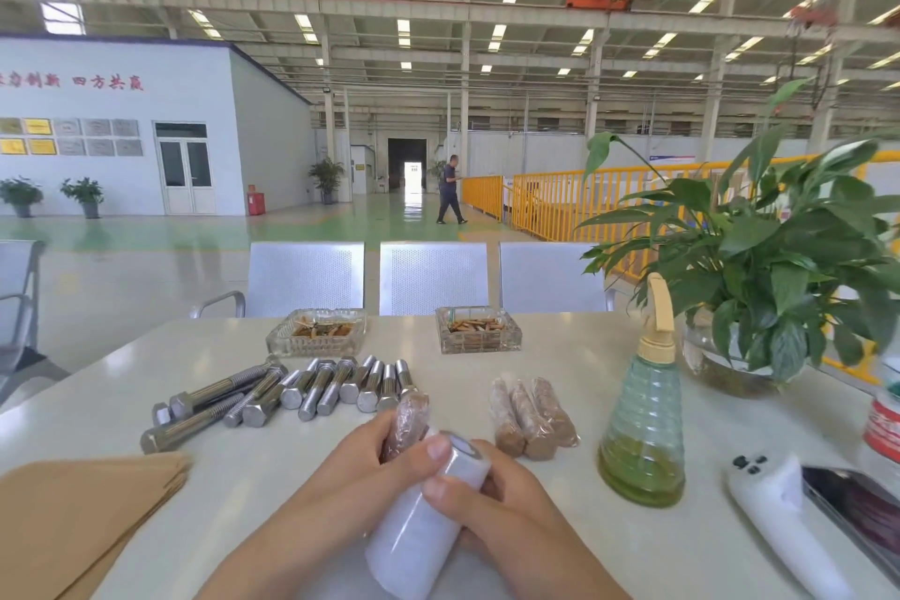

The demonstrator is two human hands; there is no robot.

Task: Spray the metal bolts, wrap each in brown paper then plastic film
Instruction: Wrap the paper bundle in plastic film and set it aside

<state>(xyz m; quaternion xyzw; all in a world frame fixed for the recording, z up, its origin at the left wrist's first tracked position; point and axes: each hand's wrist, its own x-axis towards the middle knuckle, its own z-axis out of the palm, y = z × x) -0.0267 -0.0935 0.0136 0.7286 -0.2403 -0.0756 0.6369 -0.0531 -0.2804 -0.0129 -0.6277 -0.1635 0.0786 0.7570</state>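
Just in front of the bare bolts [292, 392], the left hand [375, 458] clasps a wrapped bolt [406, 421]; the right hand [479, 497] clamps the film roll [423, 526]. Slack film could bunch unevenly.

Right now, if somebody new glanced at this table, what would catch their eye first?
Probably the two hands at the near edge: the left hand holds a wrapped bolt against a roll of plastic film gripped by the right hand. Behind them to the left lies a heap of bare metal bolts, and to the right three finished wrapped bolts beside a green spray bottle.
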